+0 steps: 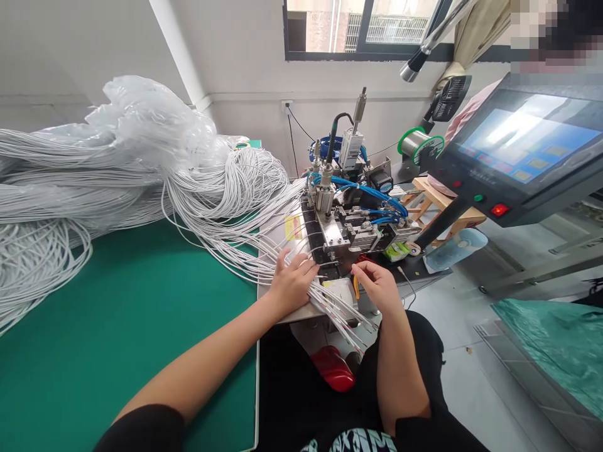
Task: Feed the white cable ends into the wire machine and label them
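My left hand (294,285) rests over a bundle of thin white cables (336,307), its fingers bent round a cable beside the machine's front edge. The cables' loose ends fan out past the hand, over the bench edge. My right hand (379,285) is closed in a pinch just right of the bundle. What sits between those fingertips is too small to make out. Directly below them shows a narrow orange strip (356,287); I cannot tell whether the hand holds it. Ahead of both hands stands a bench-top machine (330,232) with metal cylinders and blue air tubes.
Coiled white cables, partly in clear plastic bags (151,125), cover the back of the green table (141,326). A control screen (532,144) juts in at right, near a green-rimmed wire spool (419,145). Another person is partly visible behind it. A red shoe (333,369) is below.
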Tool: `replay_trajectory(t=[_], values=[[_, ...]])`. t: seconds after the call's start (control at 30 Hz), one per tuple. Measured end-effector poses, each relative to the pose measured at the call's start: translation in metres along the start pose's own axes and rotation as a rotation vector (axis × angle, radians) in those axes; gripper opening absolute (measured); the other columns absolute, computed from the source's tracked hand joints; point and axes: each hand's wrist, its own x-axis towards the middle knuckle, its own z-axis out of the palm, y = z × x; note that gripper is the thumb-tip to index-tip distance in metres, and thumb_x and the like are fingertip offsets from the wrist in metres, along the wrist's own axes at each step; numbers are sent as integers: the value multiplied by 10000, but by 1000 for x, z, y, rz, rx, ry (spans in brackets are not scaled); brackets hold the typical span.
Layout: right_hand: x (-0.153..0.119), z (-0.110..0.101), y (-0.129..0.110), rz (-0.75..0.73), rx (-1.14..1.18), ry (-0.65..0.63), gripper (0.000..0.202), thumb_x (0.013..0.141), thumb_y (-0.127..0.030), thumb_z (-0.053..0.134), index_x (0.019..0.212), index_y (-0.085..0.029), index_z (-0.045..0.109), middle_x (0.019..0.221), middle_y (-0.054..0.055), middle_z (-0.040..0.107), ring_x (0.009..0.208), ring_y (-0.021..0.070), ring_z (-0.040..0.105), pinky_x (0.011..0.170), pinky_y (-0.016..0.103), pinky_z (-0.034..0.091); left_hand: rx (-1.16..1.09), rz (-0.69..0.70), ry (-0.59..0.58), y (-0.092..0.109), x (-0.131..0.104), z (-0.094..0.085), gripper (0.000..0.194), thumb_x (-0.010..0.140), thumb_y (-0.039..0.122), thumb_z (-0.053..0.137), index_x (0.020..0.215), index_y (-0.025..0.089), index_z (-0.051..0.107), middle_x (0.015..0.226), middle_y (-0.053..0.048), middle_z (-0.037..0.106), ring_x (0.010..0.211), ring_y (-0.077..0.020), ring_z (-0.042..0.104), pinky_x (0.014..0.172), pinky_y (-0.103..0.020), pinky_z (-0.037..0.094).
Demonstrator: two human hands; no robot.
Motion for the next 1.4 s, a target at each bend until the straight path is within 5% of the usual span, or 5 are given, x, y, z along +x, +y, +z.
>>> replay_trajectory(t=[0.13, 0.37, 0.63, 1.1, 1.4], values=[[-5, 0, -8, 1, -29, 3, 357, 861, -519, 570, 753, -184, 632, 595, 0, 526, 516, 133, 433, 491, 273, 337, -2, -38, 1, -1, 0, 0, 327, 735, 142, 593, 1048, 212, 659, 1175, -85, 682, 1141, -296, 564, 1082, -566, 160], [-14, 5, -31, -255, -198, -109, 223, 905, -377, 558, 856, -200, 683, 801, 59, 668, 733, 194, 577, 662, 314, 444, 30, 75, 147, -1, 0, -2, 288, 799, 64, 509, 981, 230, 657, 915, 3, 727, 957, -194, 625, 1093, -498, 167], [-8, 25, -38, -435, -259, -186, 157, 923, -258, 557, 800, -206, 642, 761, 38, 622, 784, 191, 542, 708, 313, 426, 33, 104, 139, -1, 0, -5, 279, 865, 90, 475, 1008, 245, 658, 760, 20, 691, 895, -168, 623, 1095, -460, 174], [2, 4, -26, -484, -218, -48, 156, 926, -229, 530, 774, -201, 555, 773, 39, 568, 766, 183, 517, 705, 316, 411, 95, -42, 265, 4, 3, -13, 196, 915, 249, 581, 1089, 251, 670, 827, 15, 733, 888, -187, 635, 1069, -476, 164], [5, -9, -14, -286, -190, -105, 200, 934, -334, 526, 793, -200, 577, 766, 31, 553, 715, 171, 513, 636, 288, 397, 70, -8, 308, 3, 4, -10, 103, 920, 178, 573, 904, 225, 664, 760, 42, 704, 866, -150, 630, 1034, -437, 202]])
